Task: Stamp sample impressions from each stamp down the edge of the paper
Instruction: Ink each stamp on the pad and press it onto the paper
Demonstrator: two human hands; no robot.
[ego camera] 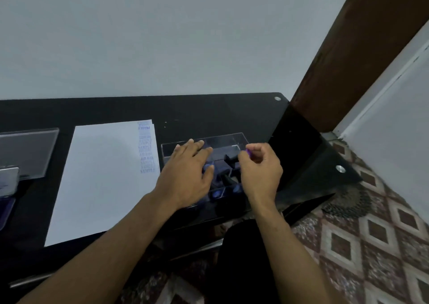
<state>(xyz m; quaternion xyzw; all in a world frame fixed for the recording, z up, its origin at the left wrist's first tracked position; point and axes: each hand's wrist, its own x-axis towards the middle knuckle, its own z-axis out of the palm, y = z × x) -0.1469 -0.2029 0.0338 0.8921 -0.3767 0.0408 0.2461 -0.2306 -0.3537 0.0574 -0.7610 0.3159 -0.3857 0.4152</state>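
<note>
Right hand (260, 169) is curled up over the clear plastic organiser box (234, 139), pinching a small purple thing (248, 151) at the fingertips. It's too blurry to say what that is, could be a stamp handle or a cap. Left hand (188, 176) lies flat, fingers straight and relaxed, resting on the box's near-left side, probably just steadying it. Inside the box you can make out a few dark stamps (228, 160) with bluish bits, but not how many.

Just left of the box sits the white sheet of paper (102, 176), with a column of purple impressions (146, 150) running down its right edge, covering roughly the upper part. So my guess is the job's partway done and another stamp is being swapped in or out.

What could go wrong: that box looks light, so tugging a stamp out could drag it into the paper and skew the column. Inky fingers could also smudge the sheet. Everything's on a glossy black glass tabletop (209, 111).
</note>
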